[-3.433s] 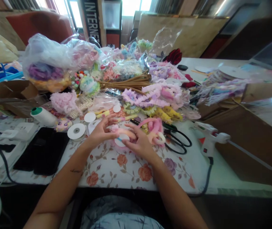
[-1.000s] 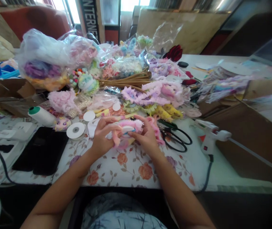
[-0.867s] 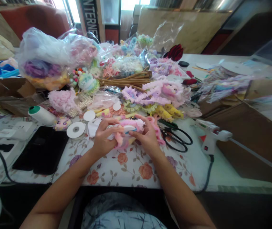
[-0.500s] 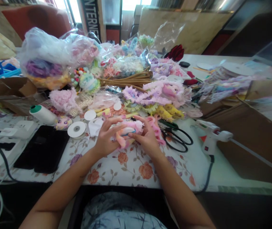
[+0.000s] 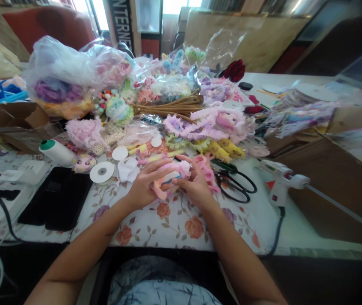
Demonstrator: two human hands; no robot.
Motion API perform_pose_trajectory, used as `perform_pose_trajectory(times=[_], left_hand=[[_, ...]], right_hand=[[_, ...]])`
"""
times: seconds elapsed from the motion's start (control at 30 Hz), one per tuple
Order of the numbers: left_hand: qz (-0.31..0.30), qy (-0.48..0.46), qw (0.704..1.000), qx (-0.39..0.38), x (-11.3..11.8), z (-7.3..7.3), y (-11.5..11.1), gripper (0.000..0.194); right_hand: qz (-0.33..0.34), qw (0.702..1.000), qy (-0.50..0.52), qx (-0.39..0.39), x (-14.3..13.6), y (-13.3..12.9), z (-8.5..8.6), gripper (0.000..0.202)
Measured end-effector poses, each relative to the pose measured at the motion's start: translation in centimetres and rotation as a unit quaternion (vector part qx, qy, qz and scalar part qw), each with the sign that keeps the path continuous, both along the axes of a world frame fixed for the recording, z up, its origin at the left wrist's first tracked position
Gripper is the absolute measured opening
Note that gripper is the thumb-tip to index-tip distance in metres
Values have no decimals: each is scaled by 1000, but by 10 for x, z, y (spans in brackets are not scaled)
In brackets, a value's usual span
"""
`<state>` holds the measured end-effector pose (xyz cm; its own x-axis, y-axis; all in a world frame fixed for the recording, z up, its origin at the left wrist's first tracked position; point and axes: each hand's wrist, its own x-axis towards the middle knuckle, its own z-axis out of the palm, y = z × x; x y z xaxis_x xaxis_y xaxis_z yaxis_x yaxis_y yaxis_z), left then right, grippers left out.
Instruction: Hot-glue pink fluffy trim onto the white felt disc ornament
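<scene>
Between my two hands is a small pink fluffy craft piece (image 5: 163,186) with a peach-yellow fuzzy strip along its edge and a white and blue patch on its face. My left hand (image 5: 146,182) is closed around its left side, fingers lying over the top. My right hand (image 5: 195,184) grips the right side, thumb pressed on the front near the blue patch. Its back and underside are hidden by my fingers. Just right of my right hand lies a looped pink fuzzy strip (image 5: 207,173), with black-handled scissors (image 5: 236,186) beyond it.
A white glue gun (image 5: 278,182) with a glue stick stands at right beside a cardboard box (image 5: 333,182). Left are a ribbon spool (image 5: 102,173), a thread cone (image 5: 58,152), a black phone (image 5: 57,199) and plugged-in chargers (image 5: 25,173). Bagged trims and brown stems (image 5: 171,106) pile up behind.
My left fingers have shifted over the top of the pink piece, covering more of it. The piece has turned slightly; my right hand has hardly moved.
</scene>
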<state>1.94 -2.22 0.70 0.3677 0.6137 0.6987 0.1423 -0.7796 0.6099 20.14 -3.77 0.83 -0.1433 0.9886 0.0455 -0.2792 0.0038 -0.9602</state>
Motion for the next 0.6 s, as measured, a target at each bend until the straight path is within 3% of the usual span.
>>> perform_pose_trajectory(times=[0.6], left_hand=[[20, -4, 998, -63, -1, -5, 0, 53]], right_hand=[[-25, 1000, 18, -8, -1, 1, -1, 67]])
